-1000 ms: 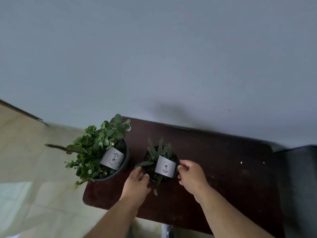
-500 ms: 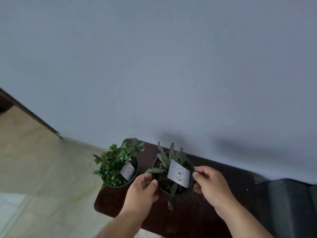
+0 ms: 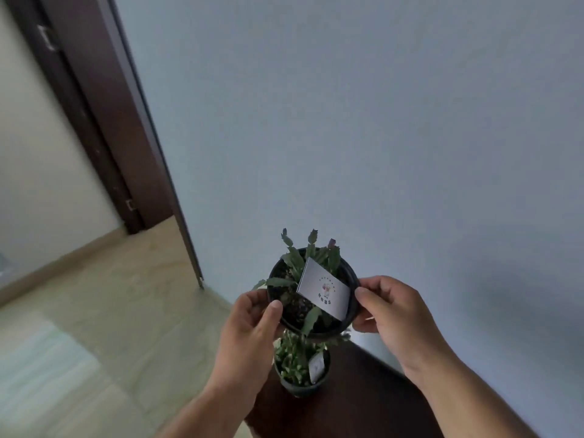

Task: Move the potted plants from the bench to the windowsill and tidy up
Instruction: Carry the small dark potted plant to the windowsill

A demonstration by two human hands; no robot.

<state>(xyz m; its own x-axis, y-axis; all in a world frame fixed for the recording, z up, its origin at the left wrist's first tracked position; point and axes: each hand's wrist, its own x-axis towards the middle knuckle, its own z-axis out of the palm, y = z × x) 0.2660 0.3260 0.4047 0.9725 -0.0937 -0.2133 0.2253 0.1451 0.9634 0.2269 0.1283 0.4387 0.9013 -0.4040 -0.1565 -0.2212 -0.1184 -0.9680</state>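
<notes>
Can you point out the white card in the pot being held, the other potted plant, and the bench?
white card (image 3: pixel 324 289), head view, on its printed face.
other potted plant (image 3: pixel 295 363), head view, on its green leaves.
bench (image 3: pixel 357 403), head view, on its bare dark top.

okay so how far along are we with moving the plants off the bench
Nothing looks delivered yet; no windowsill is in view. In hand: the left hand and right hand grip the black pot with the cactus-like plant, lifted clear of the bench. Left: the leafy potted plant standing on the bench, then tidying.
</notes>
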